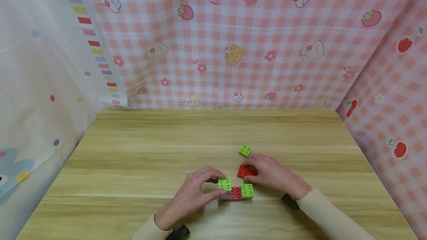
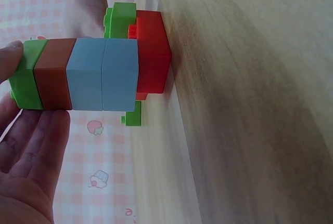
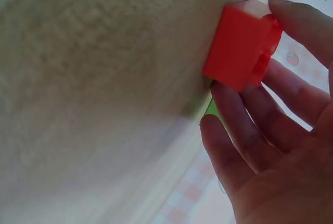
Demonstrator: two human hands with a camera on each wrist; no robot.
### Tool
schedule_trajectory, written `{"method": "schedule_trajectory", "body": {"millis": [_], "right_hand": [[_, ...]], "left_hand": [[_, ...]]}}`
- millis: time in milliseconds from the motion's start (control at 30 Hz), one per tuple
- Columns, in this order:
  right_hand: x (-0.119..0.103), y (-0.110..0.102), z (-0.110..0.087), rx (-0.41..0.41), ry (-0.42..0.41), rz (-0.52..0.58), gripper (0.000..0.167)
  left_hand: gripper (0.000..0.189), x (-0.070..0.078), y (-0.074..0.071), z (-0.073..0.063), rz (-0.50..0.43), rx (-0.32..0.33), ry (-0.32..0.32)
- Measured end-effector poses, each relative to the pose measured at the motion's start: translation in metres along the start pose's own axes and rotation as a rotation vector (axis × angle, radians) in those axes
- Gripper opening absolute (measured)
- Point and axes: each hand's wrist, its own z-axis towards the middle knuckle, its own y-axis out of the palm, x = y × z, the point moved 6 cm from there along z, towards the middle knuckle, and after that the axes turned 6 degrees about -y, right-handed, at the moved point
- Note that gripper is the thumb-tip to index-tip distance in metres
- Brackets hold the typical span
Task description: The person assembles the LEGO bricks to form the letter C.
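My left hand pinches the green brick at the top of a small tower between thumb and fingers. In the left wrist view, a brown brick and two light blue bricks stack below it, down to a red base brick. Another green brick is fixed on the base's right end. Behind this build, my right hand grips a loose red brick at the tabletop, thumb on one side and fingers on the other.
A loose green brick lies on the wooden table just beyond the right hand. Pink checked cloth hangs along the table's back edge, with more cloth at both sides.
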Motion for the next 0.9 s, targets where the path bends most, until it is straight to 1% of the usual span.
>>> {"method": "schedule_trajectory", "body": {"millis": [133, 267, 433, 667, 900], "right_hand": [[0.001, -0.001, -0.001, -0.003, 0.023, 0.007, 0.036], [0.001, -0.003, -0.003, 0.016, 0.031, 0.004, 0.038], [-0.002, -0.007, -0.007, 0.064, 0.002, 0.000, 0.041], [-0.009, -0.014, -0.014, 0.135, -0.020, 0.014, 0.040], [-0.015, -0.021, -0.019, 0.191, -0.046, 0.002, 0.039]], "left_hand": [[0.031, -0.001, 0.000, 0.000, -0.008, -0.005, -0.013], [0.031, -0.001, 0.001, 0.000, -0.012, -0.003, -0.013], [0.031, -0.001, 0.001, -0.001, -0.015, 0.001, -0.006], [0.032, -0.001, 0.001, 0.000, -0.009, 0.000, -0.006], [0.032, -0.002, 0.001, 0.000, -0.014, -0.001, 0.000]]}}
